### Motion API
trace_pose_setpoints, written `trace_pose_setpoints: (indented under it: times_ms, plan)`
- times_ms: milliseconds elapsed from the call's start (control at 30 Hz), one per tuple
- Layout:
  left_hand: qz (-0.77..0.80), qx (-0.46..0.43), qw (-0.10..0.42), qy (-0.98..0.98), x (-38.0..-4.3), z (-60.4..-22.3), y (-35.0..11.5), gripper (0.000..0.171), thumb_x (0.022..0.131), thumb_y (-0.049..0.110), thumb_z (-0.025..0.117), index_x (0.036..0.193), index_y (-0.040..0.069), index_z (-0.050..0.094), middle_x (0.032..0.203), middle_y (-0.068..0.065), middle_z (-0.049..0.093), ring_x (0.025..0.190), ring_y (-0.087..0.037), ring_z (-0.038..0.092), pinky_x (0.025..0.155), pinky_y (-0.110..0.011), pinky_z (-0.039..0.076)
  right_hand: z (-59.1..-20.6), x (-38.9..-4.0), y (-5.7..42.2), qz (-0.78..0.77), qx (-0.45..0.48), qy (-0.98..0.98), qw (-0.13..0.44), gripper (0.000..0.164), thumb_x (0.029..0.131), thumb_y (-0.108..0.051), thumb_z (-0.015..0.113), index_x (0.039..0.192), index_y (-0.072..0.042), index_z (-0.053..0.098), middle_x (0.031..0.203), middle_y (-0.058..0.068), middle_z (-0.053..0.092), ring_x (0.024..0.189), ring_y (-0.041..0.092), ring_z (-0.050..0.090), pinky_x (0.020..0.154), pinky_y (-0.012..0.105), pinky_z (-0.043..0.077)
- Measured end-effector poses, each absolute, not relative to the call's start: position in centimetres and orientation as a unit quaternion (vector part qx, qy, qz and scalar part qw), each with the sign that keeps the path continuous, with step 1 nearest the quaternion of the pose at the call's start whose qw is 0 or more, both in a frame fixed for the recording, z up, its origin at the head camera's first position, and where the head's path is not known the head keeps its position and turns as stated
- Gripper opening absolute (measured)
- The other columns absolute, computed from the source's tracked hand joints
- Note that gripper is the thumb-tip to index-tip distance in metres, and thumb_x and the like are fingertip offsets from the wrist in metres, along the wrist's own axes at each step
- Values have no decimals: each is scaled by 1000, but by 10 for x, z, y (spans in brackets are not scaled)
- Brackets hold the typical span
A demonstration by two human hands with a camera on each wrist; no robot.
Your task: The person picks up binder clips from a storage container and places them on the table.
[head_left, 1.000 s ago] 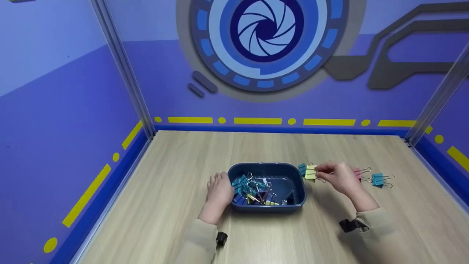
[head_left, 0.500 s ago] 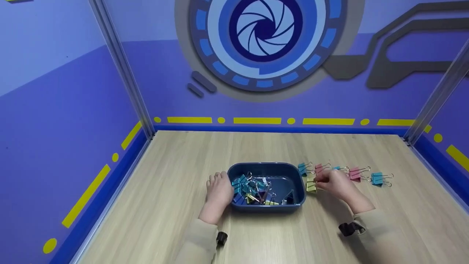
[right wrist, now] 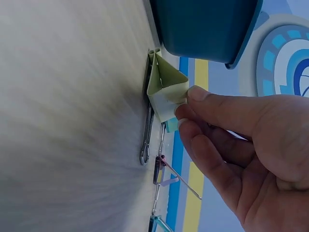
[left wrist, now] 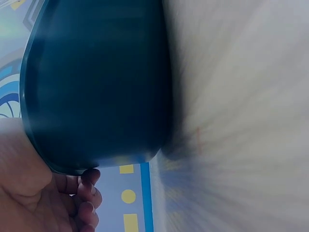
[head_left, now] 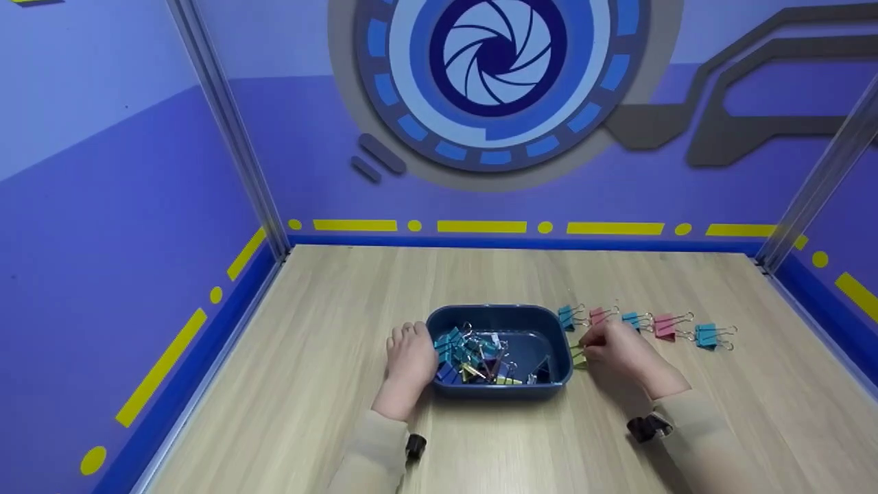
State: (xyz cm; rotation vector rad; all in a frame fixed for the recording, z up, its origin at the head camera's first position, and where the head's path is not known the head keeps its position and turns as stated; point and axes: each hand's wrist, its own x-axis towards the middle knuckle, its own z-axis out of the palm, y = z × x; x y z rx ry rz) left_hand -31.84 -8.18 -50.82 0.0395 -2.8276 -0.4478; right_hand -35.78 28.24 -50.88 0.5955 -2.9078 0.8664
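Right of centre, just beside the blue box (head_left: 499, 392): one yellow clip (head_left: 579, 359), pinched by the right hand's (head_left: 623, 348) thumb and fingers, had moved lower, off the clip row (head_left: 665, 327), and likely began a separate group. Left hand (head_left: 411, 353) touched the box's left end; its grip could not be told.

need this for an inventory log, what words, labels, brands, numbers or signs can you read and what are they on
None: no readable text in any view.
Tray: no lettering on the sides that show; a small pale patch inside is too small to identify.
Yellow clip: no print visible.
Clips in the row: too small to rule out tiny marks.
Back wall: only graphics, including yellow dashes, no letters or numbers.
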Motion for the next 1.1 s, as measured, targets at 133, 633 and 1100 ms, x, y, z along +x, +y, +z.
trace_pose_setpoints:
  times_ms: [133,633,1100]
  plan:
    - [-159,13,140,-977,-319,-509,-83,19,86,11,53,101,-1,55,100,-18,57,95,-34,49,82,-44,38,-509,-357,281,284,181,-942,15,14,78,-1,67,87,-9,73,85,1,70,80,13,62,74,32,50]
    - [-176,17,120,-977,-318,-509,-83,22,85,11,54,103,-1,54,102,-18,56,96,-34,48,83,-46,37,-490,-353,277,264,193,-944,40,14,84,-10,69,96,-4,70,87,5,68,79,17,61,69,34,49]
    - [-171,17,111,-979,-319,-506,-82,24,87,13,53,106,-1,53,103,-18,56,97,-34,48,84,-45,37,-469,-336,197,133,347,-928,25,21,67,-18,83,84,-10,74,83,-1,67,80,16,60,80,38,46]
